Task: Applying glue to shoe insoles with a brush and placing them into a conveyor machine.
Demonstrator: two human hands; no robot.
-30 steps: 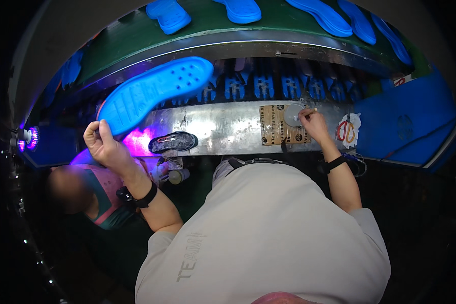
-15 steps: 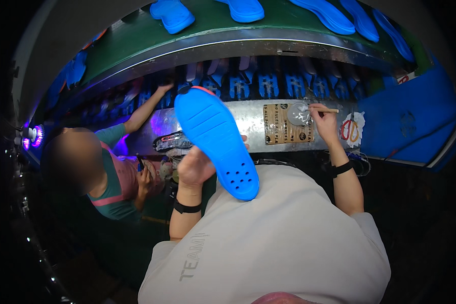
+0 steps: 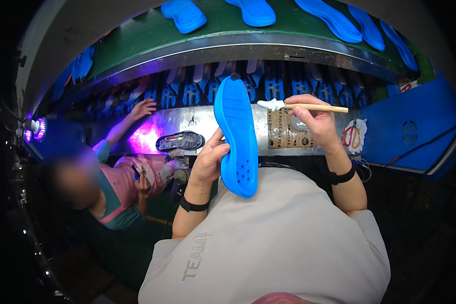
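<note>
Blue sole [image 3: 236, 147], center frame, pinched along its left edge by left hand [image 3: 209, 161]. Looks light, flexible foam; side edges suit gripping. Right hand [image 3: 317, 122], right of center, grips white-tipped wooden brush [image 3: 291, 106].

The blue sole [image 3: 238, 137] partly hides the left hand [image 3: 208, 161]; a co-worker's head [image 3: 75, 177] is blurred.

Your left hand [image 3: 212, 161] grips a blue shoe sole [image 3: 238, 134]; your right hand [image 3: 316, 123] holds a white-tipped wooden brush [image 3: 327, 108], pointing toward it. Right of that hand lie red and orange loops [image 3: 347, 136], probably scissor handles; a dark sole-shaped piece [image 3: 181, 141] lies left of your left hand.
</note>
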